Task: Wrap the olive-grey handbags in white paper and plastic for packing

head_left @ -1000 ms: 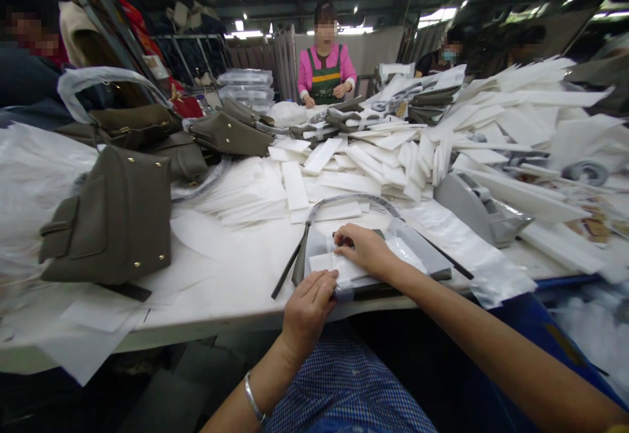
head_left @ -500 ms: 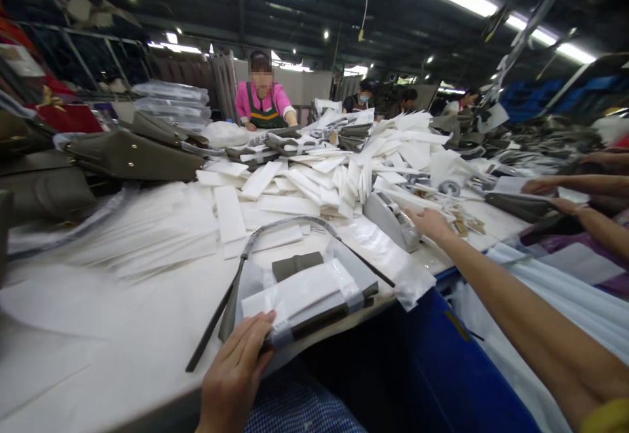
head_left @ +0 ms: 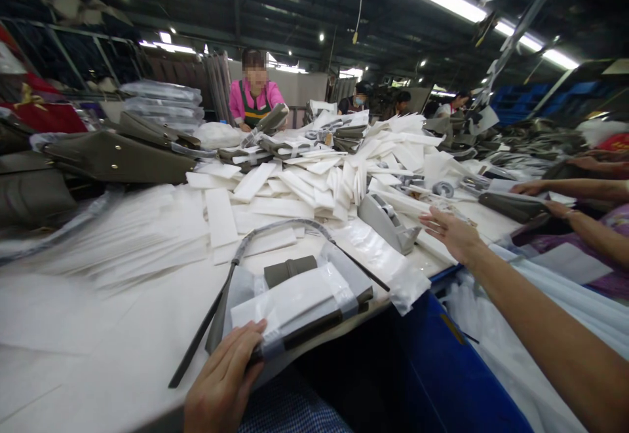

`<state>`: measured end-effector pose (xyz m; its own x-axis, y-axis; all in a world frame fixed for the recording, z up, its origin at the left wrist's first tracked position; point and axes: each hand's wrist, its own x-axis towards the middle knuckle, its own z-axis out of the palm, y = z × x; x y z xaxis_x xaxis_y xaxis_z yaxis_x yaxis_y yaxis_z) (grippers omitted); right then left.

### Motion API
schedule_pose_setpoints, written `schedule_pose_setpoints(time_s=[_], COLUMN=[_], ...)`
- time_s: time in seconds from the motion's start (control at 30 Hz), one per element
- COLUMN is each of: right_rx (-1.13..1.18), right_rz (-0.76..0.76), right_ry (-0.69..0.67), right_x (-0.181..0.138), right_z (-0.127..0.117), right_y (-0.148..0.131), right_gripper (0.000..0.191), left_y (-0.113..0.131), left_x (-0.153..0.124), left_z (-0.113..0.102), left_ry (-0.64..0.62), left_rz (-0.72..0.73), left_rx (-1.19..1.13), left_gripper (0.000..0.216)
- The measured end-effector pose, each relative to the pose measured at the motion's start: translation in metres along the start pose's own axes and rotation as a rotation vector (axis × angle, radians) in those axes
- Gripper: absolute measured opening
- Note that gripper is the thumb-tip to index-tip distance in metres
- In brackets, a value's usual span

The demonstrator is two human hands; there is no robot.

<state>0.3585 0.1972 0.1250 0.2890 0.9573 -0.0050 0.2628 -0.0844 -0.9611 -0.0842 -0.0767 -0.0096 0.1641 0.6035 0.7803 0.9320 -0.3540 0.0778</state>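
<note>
On the near edge of the table lies an olive-grey handbag [head_left: 289, 270], its wrapped handle arching up and white paper taped over its front. My left hand [head_left: 228, 361] grips its near left corner, fingers on top and thumb below. Over the table to the right, my right hand [head_left: 449, 233] is open with fingers stretched out. Just left of those fingers stands a grey tape dispenser [head_left: 388, 222]. Whether a strip of tape clings to the fingertips is too small to tell. A clear plastic bag [head_left: 378, 263] lies between the handbag and the dispenser.
White paper strips [head_left: 299, 187] are heaped mid-table, and thin white sheets [head_left: 142, 236] spread leftward. More olive bags [head_left: 122, 154] lie at left. A blue bin [head_left: 442, 354] stands below the table's edge. A co-worker [head_left: 255, 95] in pink works opposite; another person's hands [head_left: 540, 194] are at right.
My right hand has moved right, away from the tape dispenser, and its fingers have spread. My left hand stays on the handbag. The co-worker opposite now has an olive item raised.
</note>
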Motion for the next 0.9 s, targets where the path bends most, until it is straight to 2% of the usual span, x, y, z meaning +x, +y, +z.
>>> schedule_pose_setpoints(time_s=[0.1, 0.2, 0.4, 0.57, 0.67, 0.73, 0.83, 0.9], right_rx=[0.042, 0.016, -0.145, -0.436, -0.599, -0.699, -0.908, -0.97], right_rz=[0.022, 0.074, 0.014, -0.161, -0.309, -0.453, -0.895, -1.212], right_ry=[-0.057, -0.089, 0.018, 0.151, 0.177, 0.127, -0.088, -0.274], right_x=[-0.019, -0.028, -0.017, -0.012, -0.027, -0.045, -0.078, -0.103], right_z=[-0.019, -0.028, -0.017, -0.02, -0.032, -0.037, -0.03, -0.013], right_y=[0.011, 0.033, 0.075, 0.08, 0.071, 0.06, 0.033, 0.01], right_gripper=[0.027, 0.027, 0.021, 0.025, 0.021, 0.022, 0.024, 0.025], left_y=[-0.001, -0.003, -0.004, -0.001, 0.001, 0.001, 0.001, 0.002], left_x=[-0.002, -0.004, -0.005, -0.001, 0.001, 0.001, 0.0, 0.0], left_z=[0.001, 0.002, 0.001, -0.001, -0.001, 0.0, 0.001, 0.001], left_ry=[-0.01, -0.013, -0.019, -0.001, 0.003, 0.007, 0.007, -0.005], left_rz=[0.008, 0.012, -0.002, 0.007, 0.007, 0.002, -0.012, -0.026], left_rx=[0.001, 0.008, 0.008, 0.025, 0.015, 0.002, -0.027, -0.049], left_gripper=[0.024, 0.026, 0.026, 0.025, 0.024, 0.024, 0.022, 0.021])
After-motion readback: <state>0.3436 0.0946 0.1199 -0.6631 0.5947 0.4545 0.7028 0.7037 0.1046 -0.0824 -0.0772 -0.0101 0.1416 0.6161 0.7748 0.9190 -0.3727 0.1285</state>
